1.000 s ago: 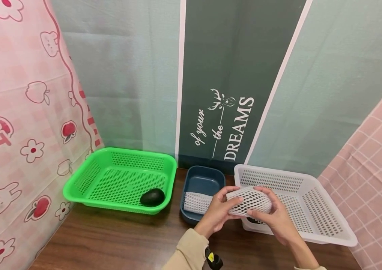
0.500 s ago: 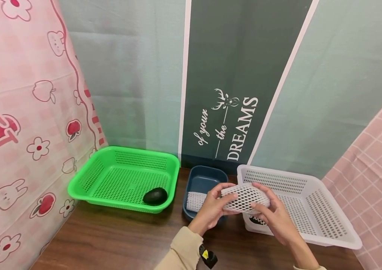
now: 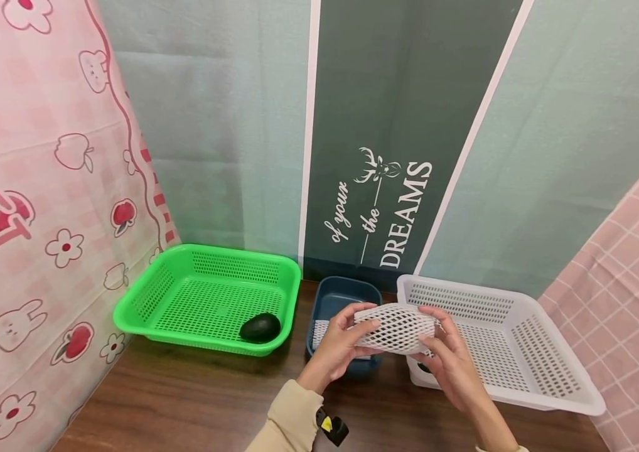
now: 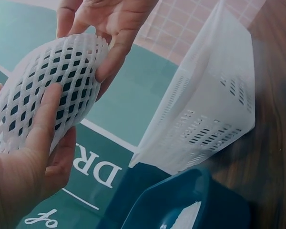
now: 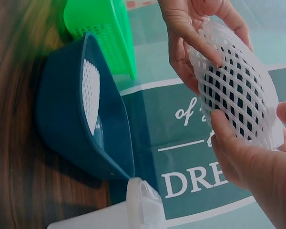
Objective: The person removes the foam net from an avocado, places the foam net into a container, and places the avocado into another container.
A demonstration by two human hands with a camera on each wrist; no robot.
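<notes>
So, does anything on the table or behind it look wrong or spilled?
The white printed lettering on the dark green cloth panel looks odd: it climbs steeply, not level. Nothing appears spilled; the left hand and right hand hold the white foam net sleeve.

From well above, the head camera looked forward and down across the counter (image 3: 184, 402) to its back edge and the drape (image 3: 212, 125) beyond. The left wrist camera sat close to the left grip (image 3: 338, 345), facing the counter's back right corner, rolled so the counter lay at picture right. The right wrist camera, close to the right grip (image 3: 451, 351), faced the back left corner, rolled the opposite way. All three shared the netted bundle (image 3: 395, 329), blue tray (image 3: 342, 301) and white basket (image 3: 523, 367); head and right wrist shared the green basket (image 3: 189, 307).
</notes>
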